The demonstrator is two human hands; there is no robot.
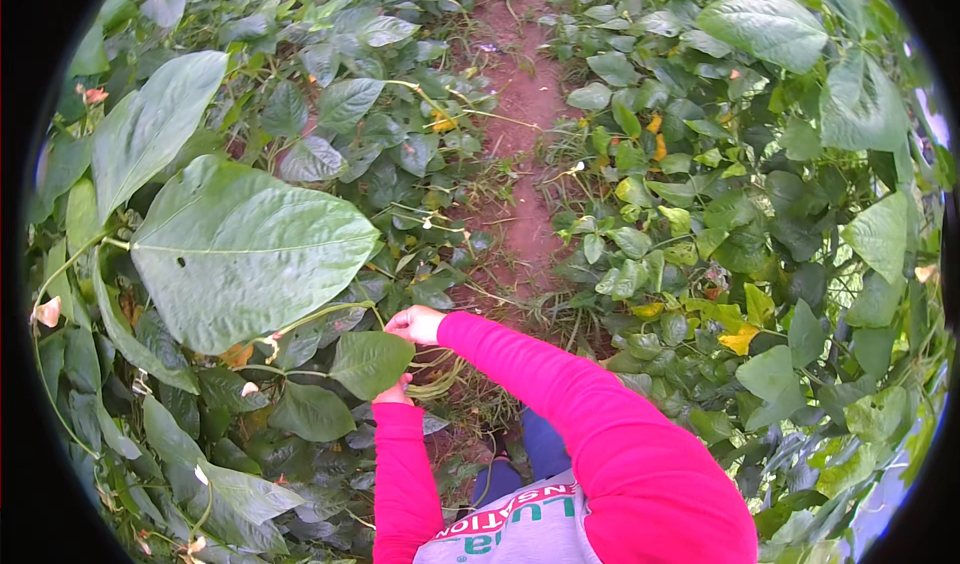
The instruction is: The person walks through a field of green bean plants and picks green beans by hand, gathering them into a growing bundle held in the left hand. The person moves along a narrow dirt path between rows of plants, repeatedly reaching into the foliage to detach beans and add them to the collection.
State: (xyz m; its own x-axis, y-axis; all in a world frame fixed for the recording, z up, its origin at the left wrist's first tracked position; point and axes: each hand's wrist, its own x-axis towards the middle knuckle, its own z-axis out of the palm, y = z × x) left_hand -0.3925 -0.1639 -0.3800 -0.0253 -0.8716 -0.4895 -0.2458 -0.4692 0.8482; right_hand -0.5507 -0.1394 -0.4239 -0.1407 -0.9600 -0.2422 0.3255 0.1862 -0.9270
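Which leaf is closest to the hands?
The smaller leaf right by the right hand and left hand, just below the huge leaf with the dark spot. The huge leaf and the others are farther from both hands.

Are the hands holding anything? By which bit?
The left hand seems to hold thin green pods, gripped part hidden. The right hand is at a leaf, grip unclear.

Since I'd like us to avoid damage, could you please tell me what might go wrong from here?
A broad leaf partly hides the left hand, so a pull there might be misjudged. The thin stem near the right hand could snap if tugged. The slender pods beside the hands look loosely bunched and might slip away.
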